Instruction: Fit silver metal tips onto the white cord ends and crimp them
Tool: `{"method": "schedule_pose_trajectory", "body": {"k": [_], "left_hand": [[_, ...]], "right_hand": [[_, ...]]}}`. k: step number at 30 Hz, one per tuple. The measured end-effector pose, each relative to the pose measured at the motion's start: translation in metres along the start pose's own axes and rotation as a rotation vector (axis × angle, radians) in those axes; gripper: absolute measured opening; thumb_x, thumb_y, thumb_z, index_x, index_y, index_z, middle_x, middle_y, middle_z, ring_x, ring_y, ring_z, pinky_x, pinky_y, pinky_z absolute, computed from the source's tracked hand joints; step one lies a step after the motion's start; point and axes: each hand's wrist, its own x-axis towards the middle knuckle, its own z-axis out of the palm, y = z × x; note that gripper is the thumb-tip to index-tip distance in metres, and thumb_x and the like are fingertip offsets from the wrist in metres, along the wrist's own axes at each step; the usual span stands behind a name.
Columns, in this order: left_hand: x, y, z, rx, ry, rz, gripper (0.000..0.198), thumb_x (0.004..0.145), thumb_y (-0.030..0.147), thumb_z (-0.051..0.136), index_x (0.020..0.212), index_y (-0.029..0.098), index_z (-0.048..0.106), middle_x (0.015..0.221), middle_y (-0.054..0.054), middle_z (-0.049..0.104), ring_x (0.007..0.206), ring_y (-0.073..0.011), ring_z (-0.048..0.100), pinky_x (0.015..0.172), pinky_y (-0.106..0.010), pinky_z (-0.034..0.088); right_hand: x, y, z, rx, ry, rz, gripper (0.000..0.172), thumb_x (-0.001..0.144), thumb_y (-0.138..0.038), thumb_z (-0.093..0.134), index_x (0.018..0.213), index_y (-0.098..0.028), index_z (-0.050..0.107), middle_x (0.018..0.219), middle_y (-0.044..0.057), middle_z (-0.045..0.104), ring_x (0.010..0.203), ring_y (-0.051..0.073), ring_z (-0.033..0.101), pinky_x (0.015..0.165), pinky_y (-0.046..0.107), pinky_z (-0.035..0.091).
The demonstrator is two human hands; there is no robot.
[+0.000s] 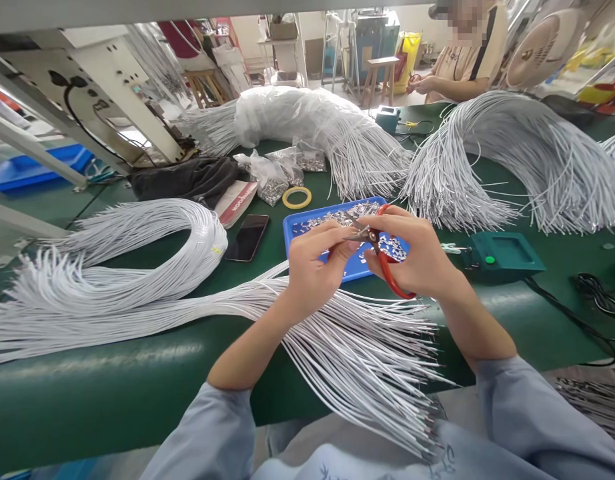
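Note:
My right hand [412, 250] is closed around a pair of red-handled scissors [395, 279], their blades pointing left. My left hand [317, 263] pinches something small at the blades; I cannot make out what it is. Both hands are above a blue tray [287, 233] that holds many small metal terminals [332, 217]. Under my left wrist lies a loose bundle of white wires [357, 347], their ends fanned out toward my lap.
Coiled wire bundles lie at left [187, 253], back [307, 120] and right [517, 147]. Nearby are a phone [248, 237], yellow tape roll [297, 197], bags of metal parts [270, 180] and a green device [505, 257] with a cable. A person [462, 67] sits across the table.

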Motion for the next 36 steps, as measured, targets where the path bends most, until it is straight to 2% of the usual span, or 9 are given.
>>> {"method": "schedule_pose_trajectory", "body": {"k": [5,10,14,18,21,23,26,30,36], "left_hand": [[0.001,0.000,-0.001,0.068,-0.013,0.067,0.012,0.091,0.017,0.063,0.086,0.017,0.074,0.066,0.000,0.064,0.058,-0.0083,0.053,0.050,-0.020,0.040],[0.001,0.002,-0.004,0.057,-0.058,0.066,0.017,0.092,0.016,0.060,0.081,0.017,0.073,0.065,0.000,0.062,0.055,-0.0079,0.052,0.047,-0.019,0.038],[0.001,0.003,-0.005,0.071,-0.073,0.058,0.023,0.093,0.018,0.057,0.075,0.016,0.070,0.062,0.000,0.062,0.051,-0.0068,0.050,0.046,-0.019,0.038],[0.003,0.004,-0.009,-0.005,0.023,-0.052,0.026,0.093,0.025,0.061,0.070,0.016,0.069,0.063,-0.001,0.066,0.054,-0.0083,0.056,0.049,-0.020,0.041],[0.004,0.006,-0.012,-0.061,0.109,-0.122,0.025,0.093,0.028,0.062,0.072,0.016,0.069,0.066,-0.003,0.069,0.061,-0.0109,0.063,0.054,-0.020,0.047],[0.003,0.009,-0.011,-0.080,0.075,-0.118,0.023,0.092,0.026,0.063,0.072,0.016,0.069,0.065,-0.002,0.069,0.061,-0.0103,0.063,0.054,-0.019,0.047],[0.000,0.013,-0.004,-0.106,-0.010,-0.090,0.020,0.090,0.021,0.065,0.072,0.015,0.068,0.063,-0.001,0.067,0.055,-0.0075,0.057,0.050,-0.017,0.043],[-0.003,0.014,0.005,-0.104,-0.061,-0.069,0.019,0.089,0.023,0.066,0.073,0.015,0.069,0.060,-0.001,0.063,0.051,-0.0070,0.050,0.046,-0.019,0.037],[-0.003,0.010,0.006,-0.073,-0.065,-0.089,0.022,0.090,0.029,0.067,0.073,0.015,0.070,0.057,0.000,0.059,0.048,-0.0065,0.046,0.045,-0.020,0.034]], "right_hand": [[0.000,-0.002,0.000,0.049,0.006,0.011,0.034,0.073,-0.014,0.064,0.105,-0.021,0.072,0.092,0.002,0.076,0.089,0.019,0.065,0.078,0.036,0.056],[-0.003,-0.007,0.001,0.080,0.009,0.076,0.037,0.070,-0.011,0.064,0.104,-0.020,0.074,0.093,0.003,0.077,0.086,0.018,0.065,0.078,0.035,0.056],[-0.004,-0.009,0.002,0.114,-0.006,0.126,0.037,0.068,-0.011,0.064,0.102,-0.021,0.074,0.091,0.003,0.076,0.082,0.017,0.065,0.072,0.033,0.055],[0.001,0.000,-0.002,0.100,-0.020,0.209,0.033,0.069,-0.012,0.065,0.099,-0.020,0.075,0.088,0.003,0.076,0.081,0.018,0.066,0.074,0.034,0.054],[0.005,0.007,-0.005,0.185,0.048,0.288,0.025,0.070,-0.012,0.066,0.093,-0.020,0.073,0.079,0.000,0.074,0.072,0.015,0.066,0.066,0.031,0.053],[0.005,0.008,-0.006,0.330,0.139,0.267,0.020,0.071,-0.015,0.071,0.090,-0.022,0.070,0.073,-0.002,0.072,0.067,0.013,0.066,0.062,0.028,0.053],[0.001,0.001,-0.003,0.468,0.254,0.229,0.023,0.071,-0.025,0.080,0.089,-0.026,0.067,0.074,-0.004,0.071,0.068,0.013,0.067,0.063,0.028,0.056],[-0.004,-0.010,0.000,0.490,0.245,0.213,0.024,0.074,-0.036,0.081,0.091,-0.028,0.066,0.076,-0.003,0.072,0.069,0.015,0.068,0.065,0.031,0.058],[-0.004,-0.015,-0.003,0.486,0.243,0.244,0.022,0.074,-0.036,0.081,0.088,-0.027,0.066,0.077,-0.001,0.071,0.069,0.015,0.068,0.064,0.031,0.059]]}}
